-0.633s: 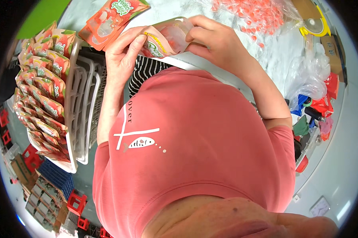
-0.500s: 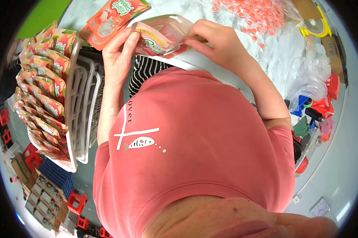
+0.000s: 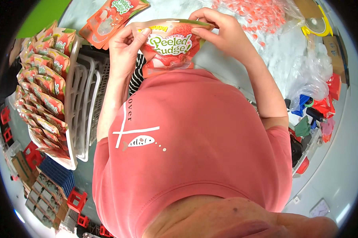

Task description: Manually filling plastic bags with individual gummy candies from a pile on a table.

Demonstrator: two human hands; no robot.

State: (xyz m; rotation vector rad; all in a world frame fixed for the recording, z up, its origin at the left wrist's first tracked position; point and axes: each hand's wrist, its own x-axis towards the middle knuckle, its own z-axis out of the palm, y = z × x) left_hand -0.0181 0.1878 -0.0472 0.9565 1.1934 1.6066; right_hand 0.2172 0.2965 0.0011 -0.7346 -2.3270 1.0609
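Between my hands a red and peach candy pouch (image 3: 169, 49) is stretched along its top edge, its printed front facing up toward me. My left hand (image 3: 127, 41) pinches the pouch's upper left corner, thumb on the front. The upper right corner is gripped by my right hand (image 3: 218, 29), thumb in front and fingers behind. The pouch hangs at the table's near edge, just in front of my shirt. Flat pouches (image 3: 107, 23) of the same kind lie on the table beyond my left hand, overlapping each other.
On my left, a white plastic basket (image 3: 71, 139) holds several rows of upright filled pouches. Red wrapped candies (image 3: 262, 16) spill from a clear bag at the far right. A yellow scale (image 3: 315, 25), crumpled clear plastic bags (image 3: 311, 75) and a cardboard box (image 3: 334, 55) stand along the right side.
The pouch has turned from a tilted, gaping position so that its front now faces me. My right hand has moved up slightly, and the pouch's top edge is pulled straighter.
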